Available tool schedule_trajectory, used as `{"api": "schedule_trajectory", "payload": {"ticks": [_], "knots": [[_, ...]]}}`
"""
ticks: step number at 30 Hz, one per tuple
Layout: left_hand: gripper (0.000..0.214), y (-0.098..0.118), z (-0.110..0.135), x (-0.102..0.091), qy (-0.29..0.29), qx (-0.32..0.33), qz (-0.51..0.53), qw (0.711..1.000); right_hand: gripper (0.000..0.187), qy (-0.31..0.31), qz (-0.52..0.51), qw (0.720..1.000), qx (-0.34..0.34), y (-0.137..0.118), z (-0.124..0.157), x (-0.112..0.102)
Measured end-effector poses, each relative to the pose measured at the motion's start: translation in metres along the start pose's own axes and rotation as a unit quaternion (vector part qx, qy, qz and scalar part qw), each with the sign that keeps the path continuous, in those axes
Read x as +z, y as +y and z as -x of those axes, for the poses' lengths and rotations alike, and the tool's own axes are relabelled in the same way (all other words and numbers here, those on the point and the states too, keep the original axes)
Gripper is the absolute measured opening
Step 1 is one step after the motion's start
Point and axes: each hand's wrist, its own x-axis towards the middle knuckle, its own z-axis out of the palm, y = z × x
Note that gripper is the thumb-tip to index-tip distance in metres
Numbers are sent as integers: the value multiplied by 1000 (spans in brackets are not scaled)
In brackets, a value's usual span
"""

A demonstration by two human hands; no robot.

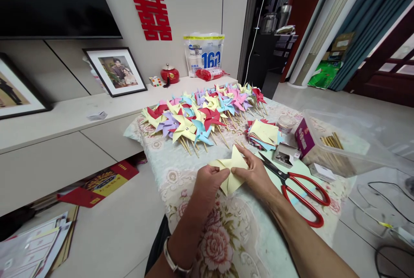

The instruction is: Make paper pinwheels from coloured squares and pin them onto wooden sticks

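Note:
A pale yellow paper pinwheel (231, 181), its corners folded toward the middle, is held above the flowered tablecloth between both hands. My left hand (208, 183) pinches its left side, thumb near the centre. From the right, my right hand (254, 170) grips it with the thumb pressed close to the centre. Whether a pin sits under the thumbs is hidden. Red-handled scissors (305, 191) lie beside my right hand, blades pointing to the upper left. Beyond the hands are a stack of coloured paper squares (263, 133) and many finished pinwheels (186, 127) on sticks.
A small box of metal fasteners (283, 158) and a white box (322, 172) lie near the scissors. At the right, a clear plastic bin (352, 157) holds wooden sticks (332, 140). A round clear container (286, 123) stands behind the fasteners. A white cabinet (126, 101) borders the table's left and back.

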Motion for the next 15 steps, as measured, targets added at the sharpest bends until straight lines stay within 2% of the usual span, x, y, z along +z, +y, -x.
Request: {"api": "schedule_trajectory", "payload": {"ticks": [5,8,9,11,13,15], "knots": [[17,1,0,-1,13,-1,4,1000,74,-24,22,999,-16,3,-1,-3],[13,7,0,-4,26,1,17,1000,66,28,107,986,-124,5,1,-8],[12,10,0,-5,33,3,22,999,60,50,155,969,-183,4,3,-10],[10,15,0,-6,48,7,33,998,45,65,255,916,-302,2,6,-11],[8,18,0,-7,61,12,43,997,33,22,326,862,-386,0,9,-10],[7,20,0,-7,69,17,51,996,28,-49,374,825,-421,-1,12,-8]]}}
